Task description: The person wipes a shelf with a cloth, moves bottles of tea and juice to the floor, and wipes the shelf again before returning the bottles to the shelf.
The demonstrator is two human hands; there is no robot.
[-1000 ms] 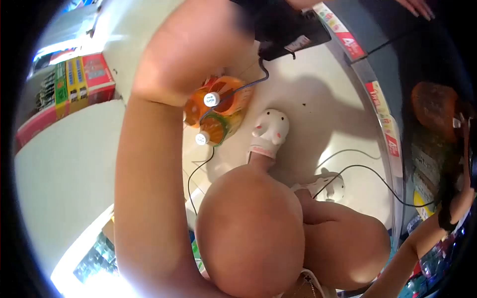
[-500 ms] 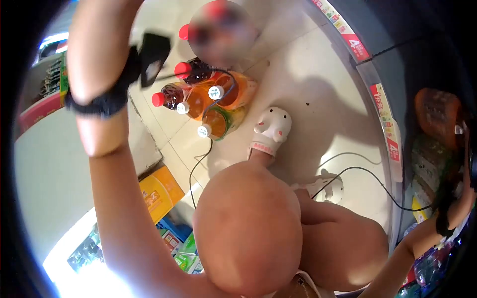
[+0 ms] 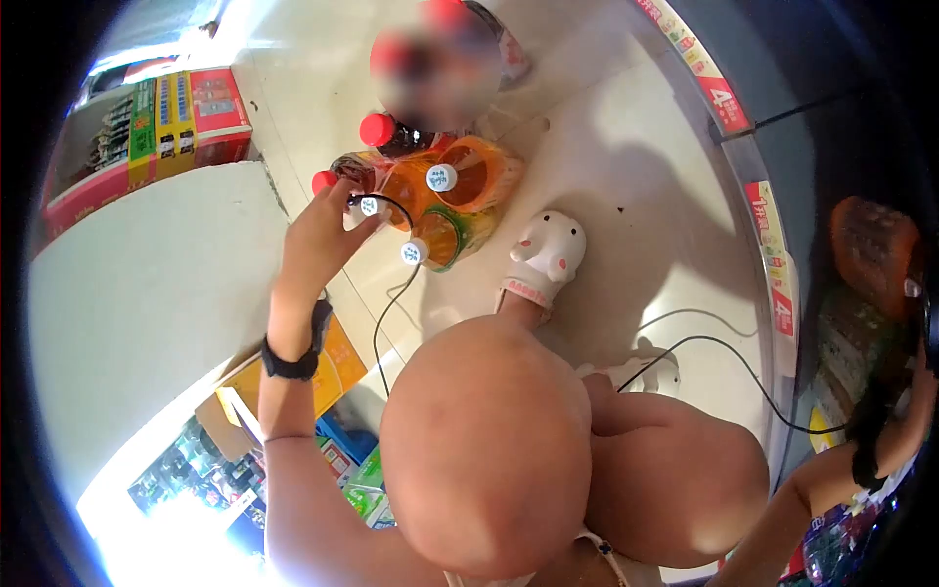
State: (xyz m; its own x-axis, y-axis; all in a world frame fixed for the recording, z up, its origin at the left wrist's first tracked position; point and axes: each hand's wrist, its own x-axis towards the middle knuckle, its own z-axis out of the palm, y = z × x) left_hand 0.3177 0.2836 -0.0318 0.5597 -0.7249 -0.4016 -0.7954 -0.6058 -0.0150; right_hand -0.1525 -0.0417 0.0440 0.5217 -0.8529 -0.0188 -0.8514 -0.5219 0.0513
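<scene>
My left hand [image 3: 328,235] reaches to the group of drink bottles on the floor. Its thumb and fingers are closed around the white cap [image 3: 370,205] of an orange drink bottle [image 3: 403,191]. Beside it stand another orange bottle [image 3: 474,176] with a white cap, a green-labelled bottle [image 3: 440,240] and dark bottles with red caps [image 3: 378,129]. My right hand [image 3: 919,338] is in the dark shelf at the right edge, close to the white cap of an orange bottle [image 3: 871,256] lying there. Its fingers are lost in shadow. Black straps circle both wrists.
A black cable [image 3: 378,338] runs over the bottles and down past my knee [image 3: 489,450]; another cable [image 3: 729,342] crosses to the right wrist. A shelf edge with price labels [image 3: 773,259] curves along the right. Yellow cartons [image 3: 337,367] and boxed goods [image 3: 176,122] stand at left.
My left arm has come down from the upper left, bringing the hand to the bottle's white cap. My right hand stays in the shelf. The view has shifted slightly.
</scene>
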